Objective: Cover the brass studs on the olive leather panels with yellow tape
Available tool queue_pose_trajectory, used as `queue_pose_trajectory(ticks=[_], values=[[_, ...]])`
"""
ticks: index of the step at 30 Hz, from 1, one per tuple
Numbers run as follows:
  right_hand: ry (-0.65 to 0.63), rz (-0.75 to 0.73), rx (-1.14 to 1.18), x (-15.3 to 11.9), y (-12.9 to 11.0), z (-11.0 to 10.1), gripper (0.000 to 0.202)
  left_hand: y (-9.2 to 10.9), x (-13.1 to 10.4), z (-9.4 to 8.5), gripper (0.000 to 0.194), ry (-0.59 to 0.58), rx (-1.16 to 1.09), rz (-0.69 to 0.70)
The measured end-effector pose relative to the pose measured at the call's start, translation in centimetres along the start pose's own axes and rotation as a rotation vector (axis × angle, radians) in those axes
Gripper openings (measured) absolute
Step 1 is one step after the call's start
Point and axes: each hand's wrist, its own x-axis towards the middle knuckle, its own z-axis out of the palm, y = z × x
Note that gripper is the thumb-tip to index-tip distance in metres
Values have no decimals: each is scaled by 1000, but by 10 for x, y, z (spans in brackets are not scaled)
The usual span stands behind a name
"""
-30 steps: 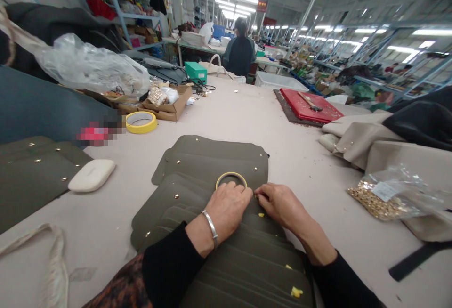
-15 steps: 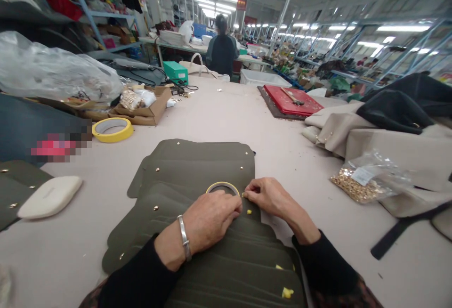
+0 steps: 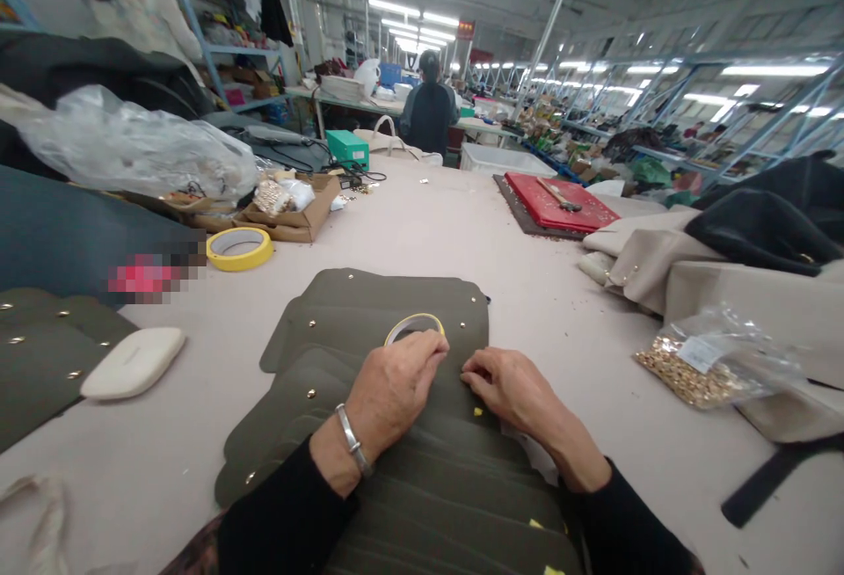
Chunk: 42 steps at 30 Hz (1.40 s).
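Observation:
Olive-green flat panels (image 3: 396, 298) with gold studs lie in an overlapping stack before me. My left hand (image 3: 392, 390), a silver bangle at its wrist, is closed on a narrow roll of yellow tape (image 3: 417, 320), which stands tilted over the panels. Just to its right, my right hand (image 3: 514, 390) has its fingertips pinched together at the panels' right edge; whatever they hold is hidden. Below those fingers a small yellow tape piece (image 3: 478, 411) sticks to a panel, and more yellow bits (image 3: 554, 570) show near the bottom.
A wider yellow tape roll (image 3: 240, 250) lies at left, near a cream rounded case (image 3: 134, 364). At right are a bag of gold studs (image 3: 692, 373) and beige pieces (image 3: 745, 294). A hammer (image 3: 559, 195) rests on a red board (image 3: 527, 199). One person (image 3: 428, 109) sits ahead; another stands far left.
My left hand has lifted slightly with the tape roll and turned more upright. The yellow bit at my right fingertips no longer shows. The view has shifted, and a person appears at upper left.

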Motion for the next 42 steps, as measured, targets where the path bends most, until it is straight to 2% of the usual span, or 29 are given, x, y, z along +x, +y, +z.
queue_pose_trajectory(ticks=[6,8,10,11,13,16,21,24,27,31,35,39,42], values=[[-128,103,127,2,-1,0,17,1,-1,-9,13,184,-82,24],[-209,87,177,0,2,-5,17,1,0,-12,18,160,-74,9],[-250,44,217,-4,4,-9,18,2,0,-13,32,76,-39,-1],[-216,21,241,-5,4,-12,19,2,0,-13,39,29,-19,0],[-45,-23,312,-9,1,-15,20,2,0,-12,48,-37,13,11],[223,-145,417,-12,-8,-16,23,2,-1,-9,49,-66,30,36],[340,-394,347,-13,-24,-13,18,2,-4,-3,46,-102,63,63],[396,-443,261,-12,-28,-9,14,5,-5,-3,43,-109,78,68],[472,-446,186,-11,-28,-4,14,8,-4,-4,30,-130,77,52],[520,-413,95,-10,-26,2,16,11,0,-5,11,-194,99,13],[517,-340,95,-10,-29,3,17,10,4,-4,11,-196,157,-34],[444,-102,325,-8,-37,3,16,13,5,-5,16,-164,276,14],[420,117,494,0,-30,4,15,23,1,-4,20,-117,323,72]])
